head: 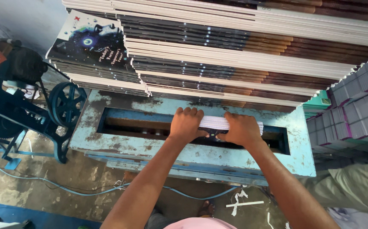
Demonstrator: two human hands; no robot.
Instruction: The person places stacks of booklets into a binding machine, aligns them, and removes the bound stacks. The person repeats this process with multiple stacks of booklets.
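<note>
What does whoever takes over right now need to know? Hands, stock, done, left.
Left hand and right hand: both closed on one small bundle of books, held spine-down in the slot of the worn blue machine table.
Stock: tall stacks of bound books along the table's far edge; more book stacks at right.
Done: bundle seated in the slot.
Left: cannot tell how many stacks are already processed.

We see a worn blue metal machine bed [150, 146] with a long slot [128, 125]; tall stacks of books [235, 55] rest on its far edge.
</note>
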